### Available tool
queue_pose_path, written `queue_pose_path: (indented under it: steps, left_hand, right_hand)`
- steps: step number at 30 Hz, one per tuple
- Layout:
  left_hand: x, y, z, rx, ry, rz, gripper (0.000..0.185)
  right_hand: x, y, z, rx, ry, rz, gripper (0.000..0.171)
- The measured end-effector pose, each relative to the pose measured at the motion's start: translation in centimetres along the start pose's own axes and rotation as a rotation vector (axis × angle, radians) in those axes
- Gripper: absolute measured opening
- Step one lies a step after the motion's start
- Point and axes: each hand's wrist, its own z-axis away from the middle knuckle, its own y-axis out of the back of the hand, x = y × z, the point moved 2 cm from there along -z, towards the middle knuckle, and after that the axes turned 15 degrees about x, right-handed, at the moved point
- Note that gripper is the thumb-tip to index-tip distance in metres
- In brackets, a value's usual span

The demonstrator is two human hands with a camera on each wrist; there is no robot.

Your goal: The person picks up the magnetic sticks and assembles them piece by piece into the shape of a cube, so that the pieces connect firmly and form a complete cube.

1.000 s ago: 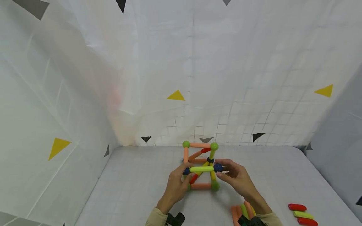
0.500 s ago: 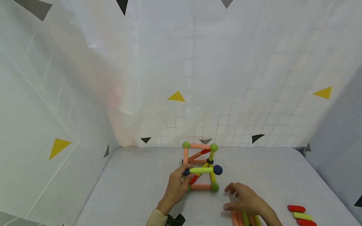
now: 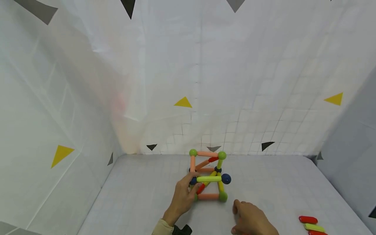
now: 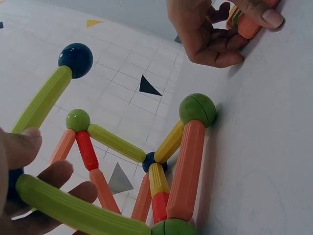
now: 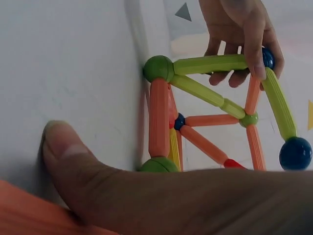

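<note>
On the table [image 3: 141, 195] my left hand [image 3: 182, 195] pinches the frame [image 3: 208, 176] of orange, yellow and red rods with green and blue balls; my right hand [image 3: 252, 220] grips orange rods [image 4: 249, 22].

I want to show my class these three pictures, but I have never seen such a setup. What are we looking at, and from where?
Two bare hands, no machine. The wide picture comes from a camera on the person's head; the two close ones from cameras on each wrist. On the white table stands a frame of coloured rods joined by balls. The left hand holds its near left corner, at a blue ball. The right hand rests low on the table, gripping orange rods from a small pile. Three loose rods lie to the right.
</note>
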Motion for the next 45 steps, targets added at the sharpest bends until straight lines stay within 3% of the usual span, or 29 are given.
queue_pose_path:
  steps: [4, 10, 17, 20, 23, 27, 29, 32, 36, 40, 45]
  left_hand:
    - [0.1, 0.1, 0.1, -0.006, -0.01, -0.004, 0.024]
    - [0.2, 0.3, 0.1, -0.006, 0.016, -0.009, 0.025]
    - [0.2, 0.4, 0.0, -0.008, 0.018, -0.012, 0.029]
    - [0.3, 0.3, 0.0, 0.0, 0.005, -0.013, 0.03]
    - [0.3, 0.3, 0.1, 0.004, -0.001, -0.013, 0.03]
    - [0.2, 0.3, 0.1, 0.001, -0.002, -0.013, 0.03]
    - [0.2, 0.3, 0.0, 0.0, -0.002, -0.011, 0.029]
    - [0.1, 0.2, 0.0, 0.0, -0.006, -0.006, 0.027]
    - [0.0, 0.2, 0.0, 0.005, -0.009, 0.004, 0.025]
    - [0.1, 0.1, 0.0, 0.004, -0.008, 0.007, 0.026]
    - [0.1, 0.1, 0.0, -0.001, -0.01, -0.006, 0.027]
  right_hand:
    - [0.9, 0.4, 0.0, 0.006, 0.002, -0.037, 0.052]
    - [2.2, 0.8, -0.3, 0.009, -0.041, 0.024, 0.057]
    - [2.3, 0.5, -0.7, 0.006, -0.105, -0.072, 0.049]
    - [2.1, 0.5, -0.7, 0.006, -0.055, -0.195, 0.042]
    - [2.0, 0.7, -0.6, 0.023, 0.096, -0.366, 0.03]
    - [1.5, 1.3, -0.6, 0.149, 0.267, -0.517, 0.024]
    - [1.1, 1.5, -0.8, 0.26, 0.247, -0.547, 0.027]
    - [0.3, 1.8, -1.0, 0.423, 0.142, -0.574, 0.03]
    - [-0.6, 1.9, -1.3, 0.588, 0.078, -0.571, 0.02]
    - [-1.2, 1.8, -1.7, 0.665, 0.087, -0.606, 0.02]
    - [-1.6, 1.7, -2.0, 0.677, 0.097, -0.652, 0.021]
